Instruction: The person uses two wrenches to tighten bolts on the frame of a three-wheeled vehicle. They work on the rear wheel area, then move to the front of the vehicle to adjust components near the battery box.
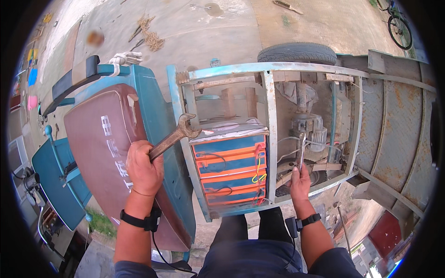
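Note:
My left hand (145, 169) is closed round the handle of a large, rusty open-end wrench (168, 142). Its jaw points up and away, over the edge of the teal metal frame (270, 109). In my right hand (300, 183) is a slimmer, shiny wrench (302, 149), held upright above the frame's right bay. Beyond its tip, a grey motor (309, 127) sits low inside that bay. Between my hands, orange-and-blue batteries (230, 169) with red, black and yellow wires fill the left bay. Neither wrench visibly touches a fastener.
A maroon padded seat (99, 134) on a teal body stands at left, with a white glove (126, 58) behind it. A tire (296, 53) lies along the far side. Rusty sheet metal (398, 118) extends right. Rope (151, 36) and a wire brush (287, 6) lie on the ground.

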Tool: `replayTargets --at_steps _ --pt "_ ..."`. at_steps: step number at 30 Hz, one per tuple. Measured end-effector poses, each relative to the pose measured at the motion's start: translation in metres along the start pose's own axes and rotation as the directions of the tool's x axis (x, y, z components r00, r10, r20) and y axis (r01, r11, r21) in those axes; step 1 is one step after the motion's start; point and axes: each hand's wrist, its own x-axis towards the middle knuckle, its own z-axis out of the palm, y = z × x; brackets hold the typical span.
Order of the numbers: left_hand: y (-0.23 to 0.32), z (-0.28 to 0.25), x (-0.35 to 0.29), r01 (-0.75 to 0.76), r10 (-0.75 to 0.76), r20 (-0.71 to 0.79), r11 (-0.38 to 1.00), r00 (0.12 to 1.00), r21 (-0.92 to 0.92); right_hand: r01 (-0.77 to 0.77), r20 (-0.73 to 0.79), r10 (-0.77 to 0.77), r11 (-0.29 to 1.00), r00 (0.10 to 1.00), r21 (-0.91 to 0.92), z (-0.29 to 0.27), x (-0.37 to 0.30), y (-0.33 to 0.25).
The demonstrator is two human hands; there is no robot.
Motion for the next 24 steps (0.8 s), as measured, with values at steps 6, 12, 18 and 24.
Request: replayTargets --at_steps 6,12,18,24 --pt "0.000 -0.002 0.001 0.019 -0.020 0.027 0.999 0.999 0.039 0.090 -0.280 -0.072 0.995 0.957 0.053 0.103 0.123 -0.042" --pt "0.000 0.004 0.000 0.017 -0.025 0.072 0.993 0.997 0.118 0.203 -0.403 -0.193 0.979 0.895 -0.018 0.149 0.167 -0.036" --pt "0.001 0.000 0.000 0.013 -0.032 0.114 0.987 0.993 0.162 0.060 -0.434 -0.097 0.993 0.896 -0.099 0.165 0.159 -0.065" --pt "0.006 0.001 0.006 0.006 -0.035 0.151 0.982 0.988 0.189 -0.055 -0.454 0.022 0.997 0.891 -0.058 0.162 0.165 -0.067"
